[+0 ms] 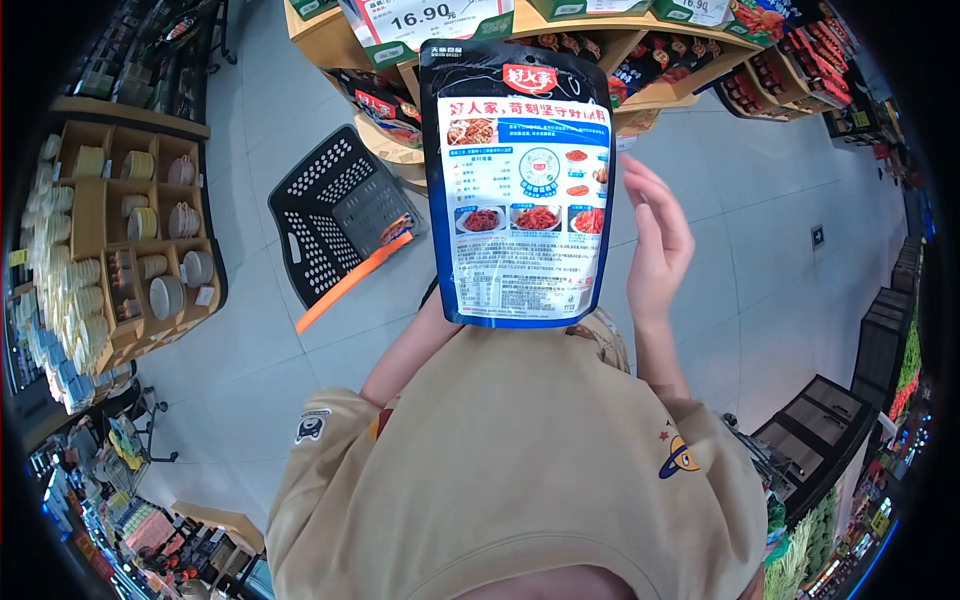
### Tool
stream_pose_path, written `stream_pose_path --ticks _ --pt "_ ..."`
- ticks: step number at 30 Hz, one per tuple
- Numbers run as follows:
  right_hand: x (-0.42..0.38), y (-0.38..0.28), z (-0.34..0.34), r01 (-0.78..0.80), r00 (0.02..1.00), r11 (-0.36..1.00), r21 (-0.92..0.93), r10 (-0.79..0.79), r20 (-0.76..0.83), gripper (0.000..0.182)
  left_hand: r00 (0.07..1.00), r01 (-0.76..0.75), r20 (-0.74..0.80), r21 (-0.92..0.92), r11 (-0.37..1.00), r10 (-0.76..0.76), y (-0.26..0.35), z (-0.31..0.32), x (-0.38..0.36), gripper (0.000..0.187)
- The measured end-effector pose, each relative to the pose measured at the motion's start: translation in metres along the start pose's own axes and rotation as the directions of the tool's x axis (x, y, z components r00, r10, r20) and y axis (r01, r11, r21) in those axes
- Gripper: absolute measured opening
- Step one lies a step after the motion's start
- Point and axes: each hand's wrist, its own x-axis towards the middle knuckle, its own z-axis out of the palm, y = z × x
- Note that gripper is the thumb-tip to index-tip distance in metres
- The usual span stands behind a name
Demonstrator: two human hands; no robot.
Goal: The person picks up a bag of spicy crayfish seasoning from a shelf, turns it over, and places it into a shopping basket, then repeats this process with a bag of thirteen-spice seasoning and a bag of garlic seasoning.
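Note:
A dark blue and black seasoning pouch (525, 190) is held up in front of me, its white label with red and blue print facing my eyes. My left forearm (410, 350) runs up behind its lower left corner. The pouch hides my left hand, which appears to support it from behind. Just off the right edge of the pouch is my right hand (660, 235), its fingers loosely bent and nothing in it. Below and left, a black shopping basket (325, 195) with an orange handle (355, 280) has a colourful packet (396, 229) inside.
A wooden shelf (640, 85) with more pouches and a price sign (425, 20) stands ahead. Bowls fill a wooden display rack (150, 230) on the left. Dark crates (815, 430) stand at the lower right. Tiled floor (770, 260) lies between them.

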Motion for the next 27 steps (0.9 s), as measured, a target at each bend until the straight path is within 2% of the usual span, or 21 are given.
stream_pose_path --ticks 1,3,4,5,8,9,11,27 --pt "0.001 0.002 -0.001 -0.003 1.0 1.0 0.0 0.003 0.0 0.027 1.0 0.0 0.0 -0.002 1.0 0.0 0.0 0.0 0.001 0.058" --pt "0.003 0.007 -0.003 -0.103 0.994 0.978 -0.181 0.094 -0.058 0.037 1.0 0.0 -0.002 -0.005 1.0 0.0 -0.002 0.0 0.001 0.058" --pt "0.002 0.012 -0.007 -0.177 0.983 0.966 -0.186 0.181 0.006 0.05 1.0 -0.001 -0.002 -0.005 1.0 0.001 -0.002 -0.001 0.001 0.058" --pt "0.001 0.016 -0.005 -0.177 0.983 0.966 -0.186 0.181 0.004 0.05 1.0 -0.001 -0.004 -0.005 1.0 0.001 -0.002 -0.001 0.002 0.057" --pt "-0.003 0.026 0.002 -0.271 0.957 0.963 -0.011 0.27 0.11 0.061 1.0 -0.005 -0.005 -0.007 1.0 0.005 -0.002 -0.001 0.002 0.057" --pt "-0.003 0.024 0.004 -0.271 0.956 0.962 -0.012 0.271 0.109 0.061 1.0 -0.003 -0.008 -0.008 1.0 0.003 -0.002 -0.002 0.002 0.057" --pt "-0.003 0.017 0.007 -0.367 0.926 0.918 0.149 0.346 0.153 0.062 1.0 -0.009 -0.008 -0.002 1.0 0.009 -0.001 -0.002 0.001 0.057" --pt "-0.009 0.02 0.014 -0.359 0.933 0.909 0.211 0.345 0.101 0.059 0.999 -0.014 -0.032 -0.008 1.0 0.014 0.0 -0.009 -0.001 0.056"
